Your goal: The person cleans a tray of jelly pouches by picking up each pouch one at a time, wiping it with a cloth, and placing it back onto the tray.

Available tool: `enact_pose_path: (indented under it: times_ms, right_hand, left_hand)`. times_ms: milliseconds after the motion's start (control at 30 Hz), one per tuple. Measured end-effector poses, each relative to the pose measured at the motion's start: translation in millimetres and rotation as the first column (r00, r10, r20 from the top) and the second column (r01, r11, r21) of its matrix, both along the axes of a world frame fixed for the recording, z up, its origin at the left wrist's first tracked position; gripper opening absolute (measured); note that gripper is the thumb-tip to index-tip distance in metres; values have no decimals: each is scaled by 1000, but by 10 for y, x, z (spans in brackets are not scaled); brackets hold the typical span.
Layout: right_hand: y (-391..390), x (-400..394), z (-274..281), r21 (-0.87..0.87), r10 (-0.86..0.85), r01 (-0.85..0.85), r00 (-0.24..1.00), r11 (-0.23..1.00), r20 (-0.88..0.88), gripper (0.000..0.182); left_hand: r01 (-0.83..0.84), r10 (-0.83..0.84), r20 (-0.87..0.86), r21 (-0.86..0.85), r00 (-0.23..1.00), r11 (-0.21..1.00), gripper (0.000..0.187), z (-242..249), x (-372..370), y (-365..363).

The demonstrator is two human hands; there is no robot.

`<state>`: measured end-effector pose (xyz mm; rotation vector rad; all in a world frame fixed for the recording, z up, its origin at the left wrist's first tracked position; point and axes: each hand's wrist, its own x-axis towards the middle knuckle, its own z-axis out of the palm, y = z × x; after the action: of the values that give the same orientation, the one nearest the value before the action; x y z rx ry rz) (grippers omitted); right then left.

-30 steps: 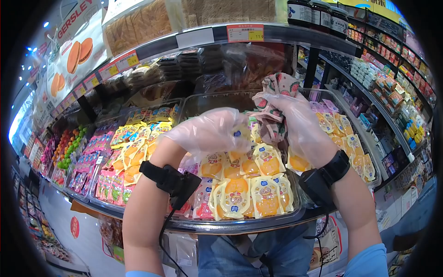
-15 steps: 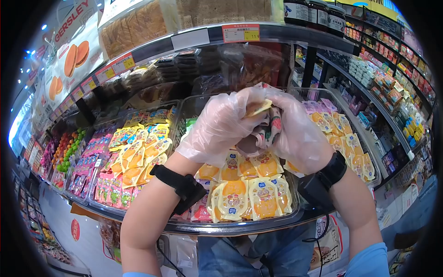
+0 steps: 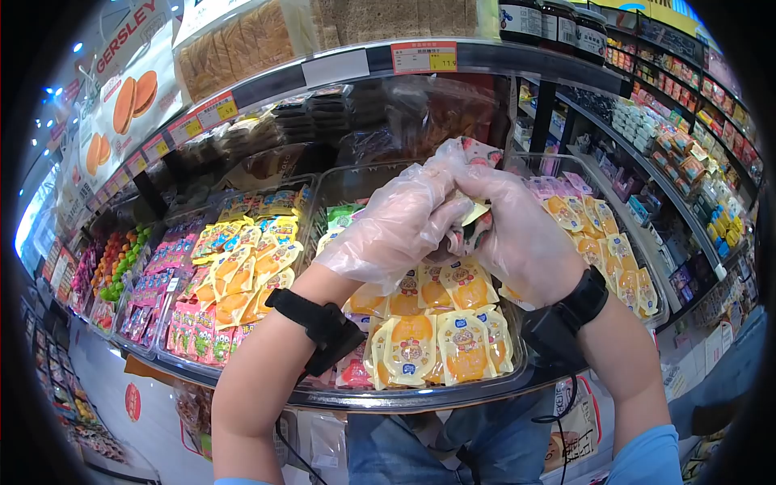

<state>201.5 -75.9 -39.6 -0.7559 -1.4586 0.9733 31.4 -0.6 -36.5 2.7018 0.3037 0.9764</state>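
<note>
Both my hands wear clear plastic gloves and meet above a clear bin (image 3: 420, 394) of yellow-orange snack packets (image 3: 465, 343). My right hand (image 3: 517, 230) grips a patterned cloth pouch (image 3: 473, 230) with strawberry print. My left hand (image 3: 396, 226) pinches a yellow snack packet (image 3: 477, 212) at the pouch's mouth. Black bands with small devices sit on both wrists.
More clear bins hold pink and yellow packets (image 3: 234, 275) to the left and orange packets (image 3: 598, 234) to the right. A shelf edge with price tags (image 3: 424, 56) runs above, with bread and jars on top. Aisle shelves of goods (image 3: 687, 153) stretch away on the right.
My left hand rose from the bin with a yellow packet and joined my right hand at the pouch. The pouch came down slightly and the packet now sits at its opening.
</note>
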Motion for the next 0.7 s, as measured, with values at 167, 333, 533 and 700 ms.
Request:
enact_pose_path:
  times_ms: [167, 333, 533, 700]
  right_hand:
    - [-119, -145, 103, -274, -7, -14, 997, 961, -77, 19]
    - [-140, -202, 110, -361, -11, -108, 949, 926, -314, 18]
    - [-68, -165, 21, -282, -75, -2, 962, 960, -261, 21]
    - [-56, -131, 94, -407, -156, 63, 968, 911, -198, 26]
  left_hand:
    - [-106, 104, 82, 25, 991, 994, 55, -52, -27, 39]
    - [-179, 189, 141, -80, 972, 980, 77, -99, -9, 90]
    - [-175, 253, 208, -333, 945, 926, 63, 17, 5, -21]
    - [-249, 341, 60, -568, 938, 784, 43, 137, -32, -82]
